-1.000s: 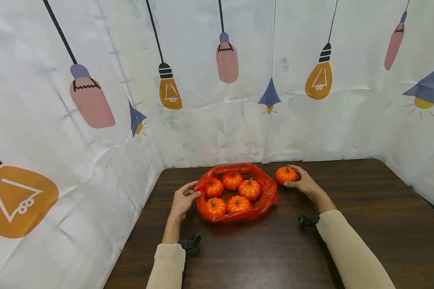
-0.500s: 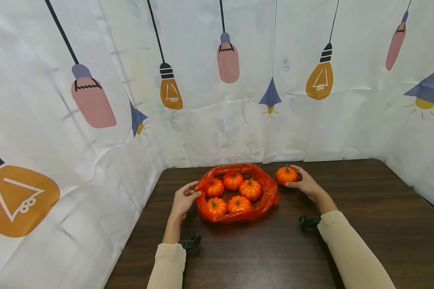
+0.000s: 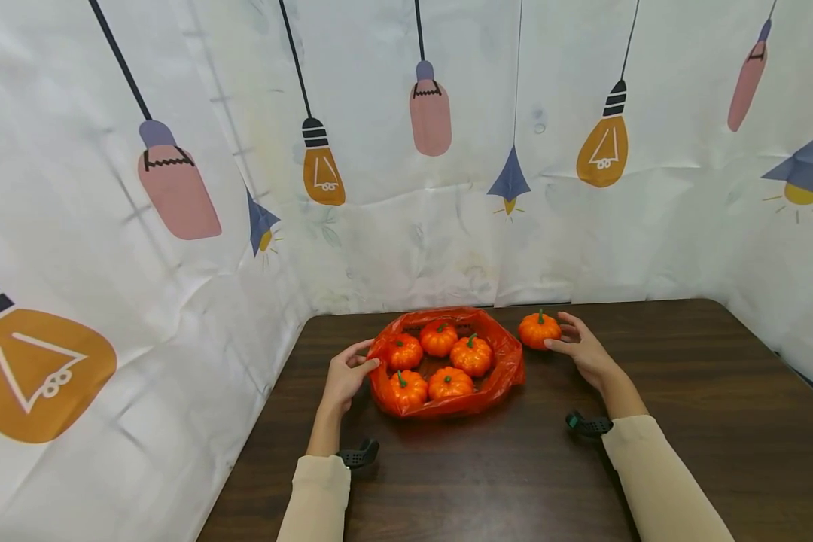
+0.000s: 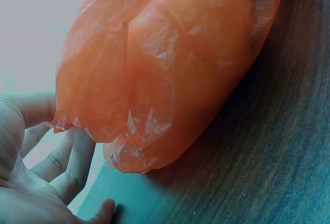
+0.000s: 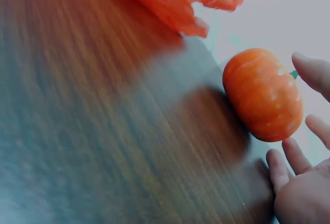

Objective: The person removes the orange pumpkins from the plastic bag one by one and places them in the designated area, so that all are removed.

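A red plastic bag [image 3: 447, 407] lies with its mouth spread wide on the table, several small orange pumpkins [image 3: 471, 355] inside it. My left hand [image 3: 342, 382] pinches the bag's left edge between thumb and fingers; the left wrist view shows the bag's thin rim [image 4: 103, 100] caught there. One more pumpkin [image 3: 538, 331] with a green stem sits on the table just right of the bag. Beside its right side is my right hand [image 3: 586, 358], fingers spread and relaxed. In the right wrist view a small gap shows between the fingers and this pumpkin [image 5: 263, 96].
The dark wooden table [image 3: 494, 482] runs back to a white curtain [image 3: 406, 233] printed with lamps. That curtain also encloses the left and right sides. Each wrist wears a black band, the left band [image 3: 359, 455] and the right band [image 3: 588, 424].
My right hand has drawn back slightly to the right, its fingers coming away from the lone pumpkin, which stays put. The left hand keeps its hold on the bag.
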Tool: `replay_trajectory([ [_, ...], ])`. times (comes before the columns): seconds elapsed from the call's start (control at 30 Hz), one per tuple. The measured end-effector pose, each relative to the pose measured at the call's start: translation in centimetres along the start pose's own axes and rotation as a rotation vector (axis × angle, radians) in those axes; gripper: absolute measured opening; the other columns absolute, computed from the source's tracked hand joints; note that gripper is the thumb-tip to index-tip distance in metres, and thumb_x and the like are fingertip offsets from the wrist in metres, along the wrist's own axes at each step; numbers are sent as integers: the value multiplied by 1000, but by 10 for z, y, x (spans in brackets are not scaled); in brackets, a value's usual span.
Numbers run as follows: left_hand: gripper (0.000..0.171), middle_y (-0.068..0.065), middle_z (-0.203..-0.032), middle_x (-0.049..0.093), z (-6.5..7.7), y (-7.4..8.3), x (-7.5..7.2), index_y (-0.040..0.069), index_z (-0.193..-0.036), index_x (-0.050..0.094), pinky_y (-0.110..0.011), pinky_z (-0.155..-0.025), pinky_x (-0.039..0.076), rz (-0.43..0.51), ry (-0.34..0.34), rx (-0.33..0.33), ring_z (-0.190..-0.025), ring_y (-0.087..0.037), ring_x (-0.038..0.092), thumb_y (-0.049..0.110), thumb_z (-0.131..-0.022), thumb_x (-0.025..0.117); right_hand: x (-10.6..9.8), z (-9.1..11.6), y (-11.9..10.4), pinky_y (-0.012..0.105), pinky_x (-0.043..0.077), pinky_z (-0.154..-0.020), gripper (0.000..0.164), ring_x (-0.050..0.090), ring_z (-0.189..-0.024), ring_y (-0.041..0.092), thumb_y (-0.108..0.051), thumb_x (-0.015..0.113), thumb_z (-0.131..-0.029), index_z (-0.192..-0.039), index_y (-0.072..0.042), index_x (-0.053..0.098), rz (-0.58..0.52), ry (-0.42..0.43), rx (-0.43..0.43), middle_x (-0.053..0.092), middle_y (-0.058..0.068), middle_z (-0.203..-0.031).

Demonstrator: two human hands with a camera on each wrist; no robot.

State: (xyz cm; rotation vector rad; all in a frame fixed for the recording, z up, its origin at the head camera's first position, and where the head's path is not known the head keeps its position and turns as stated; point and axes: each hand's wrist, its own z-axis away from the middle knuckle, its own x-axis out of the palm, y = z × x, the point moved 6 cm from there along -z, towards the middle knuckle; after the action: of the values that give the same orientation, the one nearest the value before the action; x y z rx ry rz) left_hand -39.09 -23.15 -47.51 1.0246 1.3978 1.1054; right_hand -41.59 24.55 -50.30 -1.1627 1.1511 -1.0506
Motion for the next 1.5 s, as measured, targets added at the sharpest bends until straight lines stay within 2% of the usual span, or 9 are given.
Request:
replay_trajectory([
  [0.2,41,-2,-83,67,-1,-1,0,14,-131,70,-35,-74,50,-1,8,4,-77,-16,58,9,-90,76,1,9,0,64,3,-124,87,7,-152,47,-19,64,-102,-164,-8,5,-110,12,7,1,27,-166],
  [0.33,41,-1,-83,67,-1,-3,1,14,-131,70,-34,-74,49,-9,0,0,-77,-16,57,9,-91,76,1,14,1,61,3,-125,85,5,-153,44,-22,62,-103,-164,-7,5,-131,32,26,2,26,-165],
  [0.5,41,-3,-84,66,-2,-2,1,16,-131,70,-33,-71,47,-12,-2,-5,-77,-17,55,11,-90,77,-1,16,-3,49,22,-124,81,36,-138,26,-28,65,-102,-162,-8,15,-119,94,33,20,22,-159],
  [0.63,42,-3,-86,67,-4,0,2,15,-132,70,-32,-70,46,-11,-9,-8,-77,-17,54,12,-91,77,-4,20,-15,26,43,-106,60,49,-111,6,-24,69,-99,-149,-18,36,-138,165,-8,38,13,-142],
  [0.73,41,-3,-86,67,-5,0,4,16,-132,70,-33,-72,47,-12,-11,-5,-78,-18,55,12,-91,77,-5,23,-28,17,48,-93,49,55,-104,1,-20,70,-98,-138,-24,43,-153,174,-65,44,6,-131],
  [1.03,43,-4,-87,67,-2,0,1,14,-133,69,-34,-77,49,-27,-9,-17,-81,-17,57,11,-91,77,22,36,-70,17,51,-89,40,57,-105,4,-16,66,-100,-136,-25,48,-99,75,-217,51,0,-125],
  [1.23,46,-11,-91,68,7,16,1,7,-137,65,-41,-83,51,-28,-48,-34,-83,-20,58,7,-92,74,47,36,-84,19,52,-87,46,57,-110,10,-16,67,-99,-141,-18,47,-22,25,-273,53,-1,-127],
  [1.37,46,-12,-91,68,12,23,0,6,-137,64,-44,-87,52,-37,-51,-43,-85,-22,60,5,-92,73,67,34,-86,25,55,-89,55,58,-113,18,-17,71,-97,-145,-12,45,20,-17,-278,51,3,-130],
  [1.5,46,-6,-88,68,7,13,1,9,-137,65,-43,-87,51,-26,-35,-35,-84,-18,59,8,-92,74,84,33,-84,27,56,-87,59,57,-117,27,-15,71,-96,-147,-8,43,26,-58,-278,48,14,-136],
])
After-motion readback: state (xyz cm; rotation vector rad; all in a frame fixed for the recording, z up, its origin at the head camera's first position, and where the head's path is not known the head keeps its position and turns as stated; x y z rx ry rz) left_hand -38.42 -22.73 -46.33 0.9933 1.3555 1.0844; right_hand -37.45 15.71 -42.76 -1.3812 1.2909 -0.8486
